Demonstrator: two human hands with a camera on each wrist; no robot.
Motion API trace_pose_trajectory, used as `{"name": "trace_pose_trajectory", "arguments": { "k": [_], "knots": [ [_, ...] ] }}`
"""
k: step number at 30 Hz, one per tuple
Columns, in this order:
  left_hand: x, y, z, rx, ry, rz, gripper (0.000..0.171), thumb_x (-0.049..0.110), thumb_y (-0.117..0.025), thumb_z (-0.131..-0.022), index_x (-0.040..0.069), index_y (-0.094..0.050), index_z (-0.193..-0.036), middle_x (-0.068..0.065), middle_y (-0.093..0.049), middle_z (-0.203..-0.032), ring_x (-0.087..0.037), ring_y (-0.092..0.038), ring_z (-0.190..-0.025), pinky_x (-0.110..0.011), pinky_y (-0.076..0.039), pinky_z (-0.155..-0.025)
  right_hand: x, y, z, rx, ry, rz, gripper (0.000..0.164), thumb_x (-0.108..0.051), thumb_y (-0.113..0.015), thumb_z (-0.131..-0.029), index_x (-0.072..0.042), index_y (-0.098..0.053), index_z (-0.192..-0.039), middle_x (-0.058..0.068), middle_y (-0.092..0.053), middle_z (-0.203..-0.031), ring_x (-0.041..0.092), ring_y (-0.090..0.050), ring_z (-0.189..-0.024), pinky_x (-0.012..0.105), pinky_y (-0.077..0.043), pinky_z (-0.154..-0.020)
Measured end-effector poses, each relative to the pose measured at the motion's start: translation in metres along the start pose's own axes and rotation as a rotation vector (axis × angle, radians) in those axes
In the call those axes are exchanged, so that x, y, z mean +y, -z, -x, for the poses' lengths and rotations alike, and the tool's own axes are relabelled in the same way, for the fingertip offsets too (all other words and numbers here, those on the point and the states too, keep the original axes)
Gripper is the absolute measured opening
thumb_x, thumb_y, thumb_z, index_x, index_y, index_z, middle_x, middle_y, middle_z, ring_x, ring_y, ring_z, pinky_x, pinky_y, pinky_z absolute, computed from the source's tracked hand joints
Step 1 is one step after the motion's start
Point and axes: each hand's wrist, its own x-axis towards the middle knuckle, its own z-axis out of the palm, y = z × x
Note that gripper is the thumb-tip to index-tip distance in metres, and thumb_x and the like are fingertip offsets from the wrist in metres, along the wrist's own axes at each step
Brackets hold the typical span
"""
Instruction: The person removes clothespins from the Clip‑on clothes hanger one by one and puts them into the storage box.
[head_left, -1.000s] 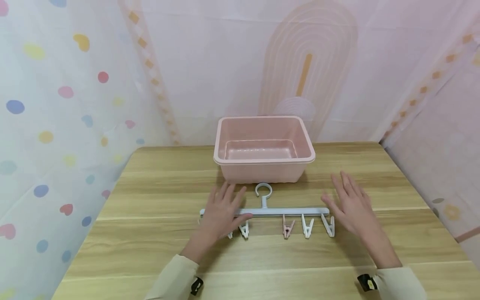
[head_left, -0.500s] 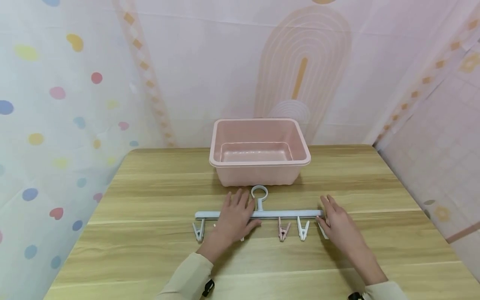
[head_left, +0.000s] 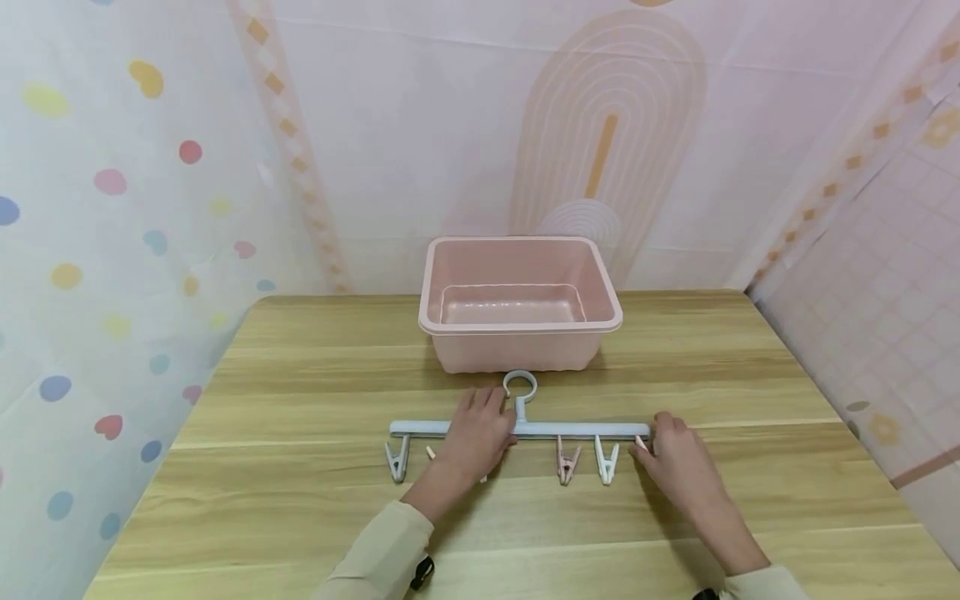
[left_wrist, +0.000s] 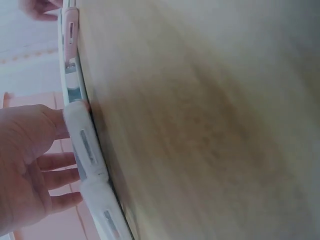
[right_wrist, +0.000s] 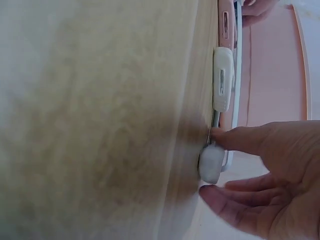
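Note:
A pale blue clip hanger (head_left: 577, 430) lies flat on the table, its round hook pointing away from me. My left hand (head_left: 480, 433) grips its bar just left of the hook, fingers over the far side and thumb near. Clips behind that hand are mostly hidden; in the left wrist view two white clips (left_wrist: 86, 140) show beside the fingers. At the bar's right end my right hand (head_left: 686, 462) has thumb and fingers closed about the end clip (right_wrist: 211, 164). Between the hands hang a pink clip (head_left: 567, 465) and a white clip (head_left: 606, 462); a grey-blue clip (head_left: 397, 460) hangs far left.
A pink plastic bin (head_left: 519, 327) with nothing in it stands just behind the hook. The wooden table (head_left: 300, 517) reaches back to a patterned curtain (head_left: 390, 167), which also runs along both sides.
Both hands have come down onto the hanger. The left moved right along the bar and its fingers curled round it; the right moved left and nearer to the end clip.

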Motion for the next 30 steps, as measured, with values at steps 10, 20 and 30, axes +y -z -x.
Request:
{"name": "trace_pose_trajectory", "arguments": {
  "k": [10, 20, 30],
  "knots": [
    [0.000, 0.001, 0.010, 0.042, 0.000, 0.079, 0.027, 0.032, -0.076, -0.089, 0.010, -0.068, -0.103, -0.009, -0.064, -0.102, -0.024, -0.063, -0.092, -0.038, -0.057, -0.079, 0.004, 0.003, -0.001, -0.091, -0.027, -0.045, 0.024, -0.019, -0.077, -0.086, 0.002, -0.067, -0.084, 0.008, -0.052, -0.070, 0.018, -0.044, -0.062, 0.029, -0.036, -0.053],
    [-0.001, 0.019, 0.024, 0.097, -0.003, 0.199, 0.020, 0.027, -0.073, -0.092, 0.011, -0.060, -0.093, -0.001, -0.066, -0.079, -0.017, -0.061, -0.070, -0.032, -0.052, -0.061, 0.006, 0.017, -0.002, -0.042, -0.027, -0.215, 0.026, -0.022, -0.073, -0.092, 0.002, -0.068, -0.100, 0.006, -0.053, -0.078, 0.013, -0.047, -0.069, 0.021, -0.038, -0.055],
    [-0.002, 0.039, 0.037, 0.052, 0.045, 0.341, 0.016, 0.025, -0.067, -0.094, 0.013, -0.058, -0.099, 0.007, -0.056, -0.071, -0.007, -0.051, -0.062, -0.025, -0.044, -0.054, 0.003, 0.025, -0.004, -0.106, -0.078, -0.531, 0.036, -0.030, -0.062, -0.101, 0.001, -0.061, -0.119, 0.018, -0.064, -0.110, 0.015, -0.069, -0.086, 0.024, -0.055, -0.067]
  ]
}}
